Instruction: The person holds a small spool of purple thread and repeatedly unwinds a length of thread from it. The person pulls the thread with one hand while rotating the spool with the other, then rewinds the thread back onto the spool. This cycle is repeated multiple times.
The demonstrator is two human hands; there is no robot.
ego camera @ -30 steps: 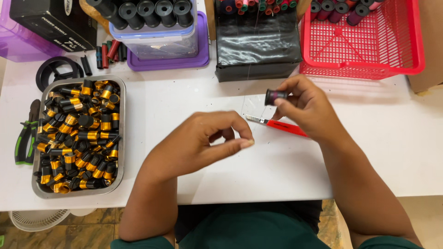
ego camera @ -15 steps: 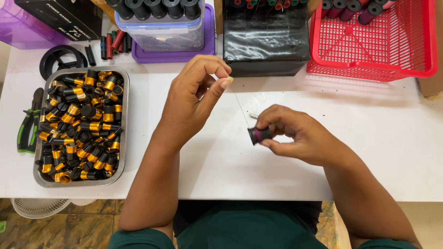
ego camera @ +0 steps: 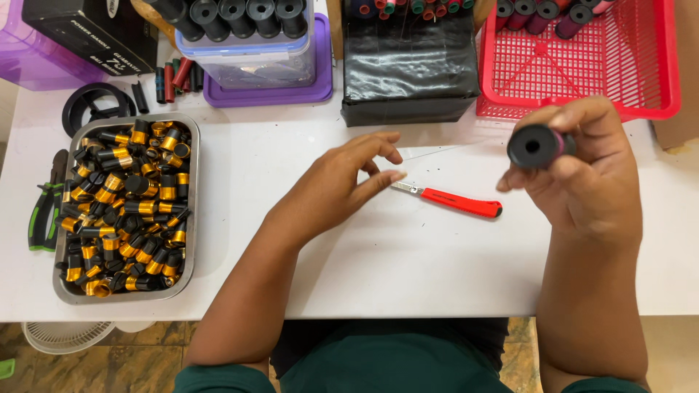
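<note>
— Item one: where was the black cylindrical grip (ego camera: 537,145)?
— In the right hand (ego camera: 582,171), raised above the desk (ego camera: 408,255), fingers closed round it, its bored end facing the camera; long axis ran roughly up toward the viewer.
— Left hand (ego camera: 342,185)?
— Held nothing I could make out; fingers (ego camera: 378,178) loosely spread, tips just over the blade end of the red utility knife (ego camera: 455,200). A thin thread seemed to run from there toward the grip, too faint to be sure.
— Which hand lay nearer the knife?
— The left; the knife lay between both hands, handle pointing right.
— Surroundings?
— Metal tray (ego camera: 191,218) of black-and-gold pieces at left, green-handled pliers (ego camera: 45,211) beside it, red basket (ego camera: 582,73) behind. Nothing stood between.
</note>
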